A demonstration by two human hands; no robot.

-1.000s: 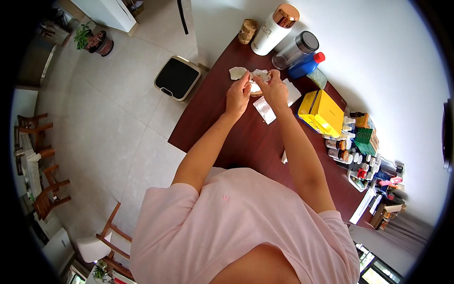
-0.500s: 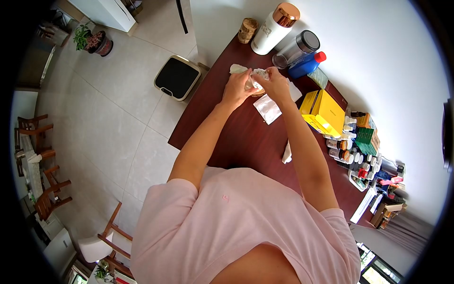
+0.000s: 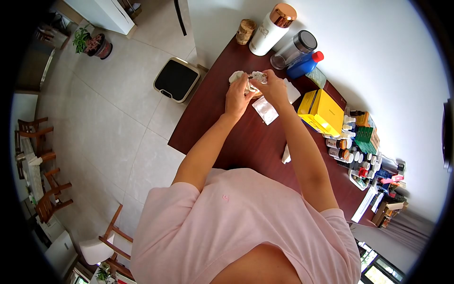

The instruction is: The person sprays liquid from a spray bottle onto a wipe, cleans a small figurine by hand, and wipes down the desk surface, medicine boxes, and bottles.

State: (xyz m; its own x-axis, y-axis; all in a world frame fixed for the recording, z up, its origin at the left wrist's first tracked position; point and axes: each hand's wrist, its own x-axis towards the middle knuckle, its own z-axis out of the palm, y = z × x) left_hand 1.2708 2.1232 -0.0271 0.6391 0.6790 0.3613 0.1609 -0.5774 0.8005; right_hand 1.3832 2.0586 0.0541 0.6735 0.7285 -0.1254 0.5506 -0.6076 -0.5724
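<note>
My left hand [image 3: 238, 98] is closed on a white, crumpled, soft-looking piece [image 3: 236, 76] that shows above its fingers, perhaps tissue or film. Close beside it, my right hand [image 3: 275, 90] pinches with thumb and fingers at a white bundle with dark specks [image 3: 258, 76]. A small dark bit shows between the fingertips, too small to name. Under the hands a tan edge of something round peeks out, mostly hidden. A flat silvery-white packet [image 3: 266, 110] lies on the dark red-brown table [image 3: 246, 142], just below my right hand.
Along the wall stand a cork-like pot [image 3: 246, 32], a white flask with a copper lid [image 3: 272, 31], a clear tumbler [image 3: 294, 49], a blue bottle with a red cap [image 3: 305, 65] and a yellow box [image 3: 322, 112]. Several small bottles crowd farther right. A black-topped bin [image 3: 177, 79] stands beyond the table's left edge.
My left hand has turned and shifted slightly down, its fingers drawn more over the white piece. My right hand has moved only a little, staying at the bundle.
</note>
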